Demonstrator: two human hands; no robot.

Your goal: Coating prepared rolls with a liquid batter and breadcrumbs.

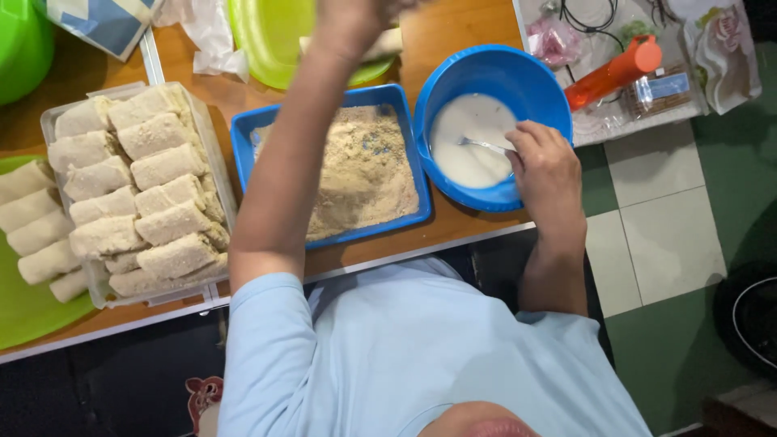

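My left hand [352, 20] reaches to the far edge of the table, over a lime green plate [263, 44], and closes on a pale uncoated roll [388, 42]; the frame's top edge cuts off its fingers. My right hand [549, 174] grips a metal spoon [484, 146] whose bowl sits in white batter [465, 158] inside a round blue bowl [502, 69]. Between my arms lies a square blue tray [243, 142] filled with tan breadcrumbs [368, 174].
A clear plastic box [209, 142] at the left holds several crumb-coated rolls [158, 190]. More rolls lie on a green tray [32, 311] at the far left. An orange bottle [615, 69] and bags rest on a white surface at the right. Tiled floor [664, 235] lies beyond the table's edge.
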